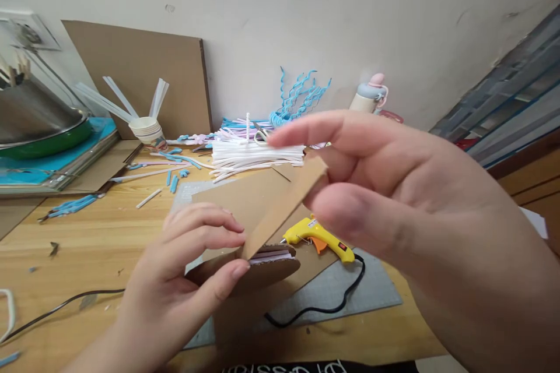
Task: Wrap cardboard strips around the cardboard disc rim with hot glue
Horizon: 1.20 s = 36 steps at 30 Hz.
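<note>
My left hand (188, 262) pinches a round cardboard piece (266, 277) made of two brown discs with pale strips between them. A narrow cardboard strip (284, 204) slants up from the edge of this piece. Its lower end lies under my left fingertips. Near the strip's upper end, my right hand (385, 186) closes thumb and fingers on it, with the index finger stretched out. Behind the hands lies a yellow glue gun (321, 238) with an orange trigger, its nozzle pointing left towards the discs.
A cardboard sheet (236, 192) lies on a grey cutting mat (371, 285). The glue gun's black cord (332, 309) loops across the mat. Farther back are white pipe cleaners (258, 160), blue curled ones (301, 93), paper cups (146, 128) and a bottle (370, 96). A metal pot (39, 113) stands left.
</note>
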Tool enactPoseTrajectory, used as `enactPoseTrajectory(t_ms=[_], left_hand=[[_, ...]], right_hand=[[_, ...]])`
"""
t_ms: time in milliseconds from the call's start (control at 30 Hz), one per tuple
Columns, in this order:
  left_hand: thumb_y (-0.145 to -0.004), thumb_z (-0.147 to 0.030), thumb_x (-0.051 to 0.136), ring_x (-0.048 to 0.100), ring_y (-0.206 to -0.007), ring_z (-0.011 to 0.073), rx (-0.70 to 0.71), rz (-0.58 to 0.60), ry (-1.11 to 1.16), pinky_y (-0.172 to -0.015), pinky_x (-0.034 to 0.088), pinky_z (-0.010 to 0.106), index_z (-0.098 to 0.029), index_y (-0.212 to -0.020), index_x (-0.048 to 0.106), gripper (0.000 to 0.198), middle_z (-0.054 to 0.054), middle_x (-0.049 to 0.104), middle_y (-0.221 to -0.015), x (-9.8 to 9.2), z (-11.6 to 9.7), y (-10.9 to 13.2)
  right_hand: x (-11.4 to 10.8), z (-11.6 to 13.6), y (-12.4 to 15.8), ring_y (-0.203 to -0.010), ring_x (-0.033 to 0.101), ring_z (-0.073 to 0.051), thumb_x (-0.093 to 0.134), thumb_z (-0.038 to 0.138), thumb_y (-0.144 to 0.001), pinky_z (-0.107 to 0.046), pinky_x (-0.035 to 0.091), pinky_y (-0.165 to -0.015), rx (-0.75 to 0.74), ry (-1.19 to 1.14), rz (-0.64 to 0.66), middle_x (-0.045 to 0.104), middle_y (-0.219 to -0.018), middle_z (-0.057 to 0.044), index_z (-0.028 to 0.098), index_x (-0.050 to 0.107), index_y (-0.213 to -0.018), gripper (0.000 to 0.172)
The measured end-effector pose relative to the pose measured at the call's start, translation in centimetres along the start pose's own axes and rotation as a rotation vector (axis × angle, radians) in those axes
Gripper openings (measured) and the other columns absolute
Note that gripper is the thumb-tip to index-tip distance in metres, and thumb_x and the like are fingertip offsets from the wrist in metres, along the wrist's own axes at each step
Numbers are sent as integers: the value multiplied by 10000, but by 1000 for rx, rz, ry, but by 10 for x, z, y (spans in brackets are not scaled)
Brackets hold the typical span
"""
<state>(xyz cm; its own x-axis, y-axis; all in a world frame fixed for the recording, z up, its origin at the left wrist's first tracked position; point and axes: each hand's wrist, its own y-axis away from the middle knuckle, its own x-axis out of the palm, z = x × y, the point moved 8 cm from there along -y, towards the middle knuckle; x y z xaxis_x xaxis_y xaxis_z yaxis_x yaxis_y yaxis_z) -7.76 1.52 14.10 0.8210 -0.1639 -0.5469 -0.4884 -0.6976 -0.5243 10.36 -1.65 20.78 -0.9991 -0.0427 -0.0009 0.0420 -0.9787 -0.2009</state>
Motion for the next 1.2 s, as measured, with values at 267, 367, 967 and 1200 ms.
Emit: enactPoseTrajectory(t_ms=[267,367,967,1200], left_hand=[[-816,-628,728,560,-1190,283,-130,139,80,-1036,429,448,-379,-1369,473,658,34,633,-1185,5,22,13],[-828,-554,748,564,-1167,298,-179,214,-11,-1008,423,465,-417,-1419,427,686,32,639,-1156,7,27,21],[-855,-457,716,634,-1123,270,-148,156,-160,-943,490,402,-354,-1373,508,568,37,696,-1139,-14,21,26],[-844,-308,703,662,-910,212,58,144,-308,-857,447,359,-282,-938,575,161,-29,709,-913,-3,4,18]], right_hand=[[-6,-4,8,-486,428,-51,715,208,-887,-176,350,-418,2,37,-17,514,-601,74,239,654,-751,152],[-13,-16,12,-503,438,-51,737,193,-869,-162,370,-432,18,70,-19,540,-624,77,233,656,-781,127],[-30,-38,16,-478,501,-81,732,286,-896,-180,427,-416,33,81,-113,549,-590,55,239,668,-804,121],[-38,-53,19,-524,466,-73,711,223,-884,-183,411,-477,89,70,-149,540,-637,71,246,626,-838,99]])
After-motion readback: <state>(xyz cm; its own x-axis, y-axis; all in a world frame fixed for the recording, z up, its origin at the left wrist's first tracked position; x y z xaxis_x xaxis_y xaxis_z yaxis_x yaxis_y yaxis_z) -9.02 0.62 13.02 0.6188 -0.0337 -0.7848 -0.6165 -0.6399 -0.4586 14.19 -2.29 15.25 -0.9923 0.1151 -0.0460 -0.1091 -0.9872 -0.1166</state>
